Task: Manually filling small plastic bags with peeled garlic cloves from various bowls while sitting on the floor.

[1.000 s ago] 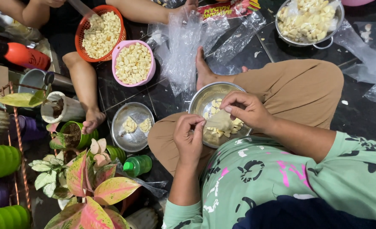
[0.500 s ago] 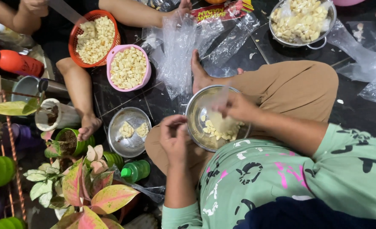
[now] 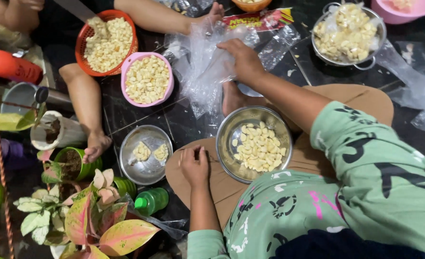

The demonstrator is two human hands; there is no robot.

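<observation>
A steel bowl (image 3: 227, 139) of peeled pale cloves sits on my lap, on the brown trousers. My right hand (image 3: 243, 60) reaches forward past the bowl and grips a crumpled heap of clear plastic bags (image 3: 205, 72) on the dark floor. Just left of the bowl, my left hand (image 3: 195, 165) rests on my knee with its fingers curled in and nothing in it.
An orange basket (image 3: 85, 41) and a pink bowl (image 3: 126, 79) of cloves stand at the far left beside another person's leg and foot (image 3: 95, 144). A steel plate (image 3: 128, 165) holds two small packets. A steel colander (image 3: 378, 45) sits far right. Potted plants (image 3: 78, 216) and a green bottle (image 3: 152, 201) stand near left.
Both hands were over the steel bowl handling cloves. My right hand has reached forward to the plastic bags, and my left hand has dropped to my knee.
</observation>
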